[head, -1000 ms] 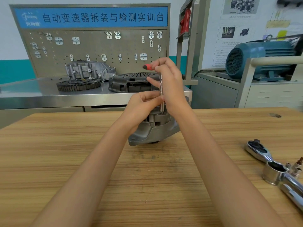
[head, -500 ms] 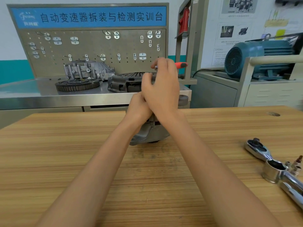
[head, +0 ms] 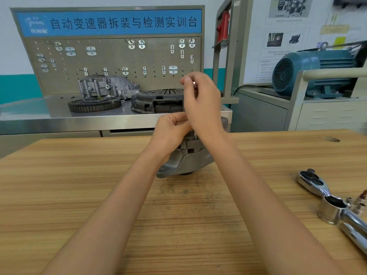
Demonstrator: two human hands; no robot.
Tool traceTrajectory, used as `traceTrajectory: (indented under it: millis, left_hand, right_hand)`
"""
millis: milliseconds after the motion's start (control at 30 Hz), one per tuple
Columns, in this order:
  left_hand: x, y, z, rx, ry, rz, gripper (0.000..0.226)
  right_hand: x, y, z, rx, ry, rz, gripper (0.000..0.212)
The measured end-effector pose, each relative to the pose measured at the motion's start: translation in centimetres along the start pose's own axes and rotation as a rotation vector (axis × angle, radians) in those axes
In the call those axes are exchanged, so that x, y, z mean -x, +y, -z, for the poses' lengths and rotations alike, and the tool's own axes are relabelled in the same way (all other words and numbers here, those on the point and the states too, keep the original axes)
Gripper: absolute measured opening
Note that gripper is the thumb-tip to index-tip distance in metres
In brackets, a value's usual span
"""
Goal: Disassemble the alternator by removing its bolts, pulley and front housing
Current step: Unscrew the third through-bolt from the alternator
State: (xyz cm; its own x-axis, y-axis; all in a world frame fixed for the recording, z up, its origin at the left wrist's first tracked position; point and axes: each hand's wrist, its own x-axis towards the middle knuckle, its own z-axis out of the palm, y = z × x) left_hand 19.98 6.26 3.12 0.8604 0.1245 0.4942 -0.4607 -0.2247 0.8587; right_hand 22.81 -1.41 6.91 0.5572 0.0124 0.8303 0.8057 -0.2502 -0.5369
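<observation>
A: Head view has the alternator standing on the table, near its middle, mostly hidden behind both wrists.

B: Which way does it point?

A: Its axis looks upright, one end down on the wood, the mounting ear toward the viewer. Which end is up, I cannot tell.

B: And the hands?

A: The left hand is curled at the top of the casing, fingertips pinched on something too hidden to name. The right hand is above it, fingers curled round a thin tool; only a glint of it shows.

B: How will the unit handle?

A: Cast metal, so probably heavy and rigid, with smooth flanks that could slip. I would grip the casing rim or the ear, not the fins. A ratchet lies well to the right.
</observation>
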Motion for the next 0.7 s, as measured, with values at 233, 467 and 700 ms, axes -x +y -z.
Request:
traceTrajectory:
  millis: [233, 467, 700]
  left_hand:
    - [-0.03, 0.02, -0.58, -0.021, 0.101, 0.027, 0.058]
    - [0.05, 0.08, -0.48, -0.024, 0.034, 0.023, 0.05]
    - [0.15, 0.26, -0.76, -0.029, 0.107, 0.038, 0.058]
  right_hand:
    - [0.28, 0.11, -0.59, 0.72, 0.157, 0.088, 0.028]
    - [-0.04, 0.01, -0.34, 0.792, 0.178, 0.061, 0.048]
    - [0.27, -0.71, -0.18, 0.851, 0.132, 0.031, 0.036]
